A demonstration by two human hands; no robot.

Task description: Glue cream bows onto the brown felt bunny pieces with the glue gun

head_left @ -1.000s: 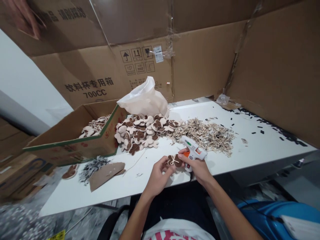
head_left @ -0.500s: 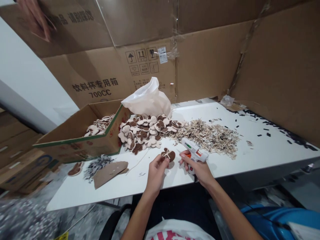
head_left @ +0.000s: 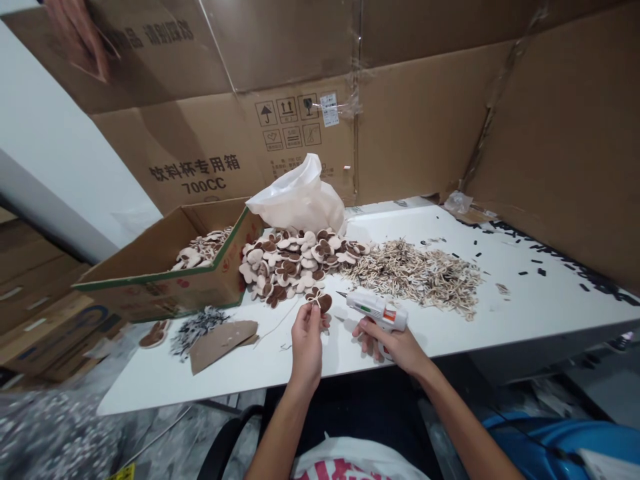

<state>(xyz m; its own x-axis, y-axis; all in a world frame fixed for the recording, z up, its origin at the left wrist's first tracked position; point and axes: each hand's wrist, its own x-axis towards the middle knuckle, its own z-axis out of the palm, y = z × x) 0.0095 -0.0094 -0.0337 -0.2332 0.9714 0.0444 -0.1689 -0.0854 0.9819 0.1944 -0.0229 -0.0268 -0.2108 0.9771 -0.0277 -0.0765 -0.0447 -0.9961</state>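
Between the fingertips of my left hand (head_left: 307,337) is a brown felt bunny-shaped piece (head_left: 320,302) with a small cream bow on it. My right hand (head_left: 387,343) is closed around a white glue gun (head_left: 376,310), whose dark nozzle points left toward the felt piece without touching it. Just beyond my hands lies a heap of brown and cream felt pieces (head_left: 283,260). To its right spreads a pile of small cream cord bows (head_left: 425,270).
An open cardboard box (head_left: 160,293) with more felt pieces stands at left, beside a white plastic bag (head_left: 305,197). Brown card (head_left: 223,345) and dark scraps (head_left: 197,328) lie near the front. Black bits (head_left: 565,260) line the right. Another person's hand (head_left: 83,40) hangs at upper left.
My left hand has shifted slightly left with the felt piece. My right hand has turned the glue gun flatter, its nozzle now pointing left. The view has shifted a little.
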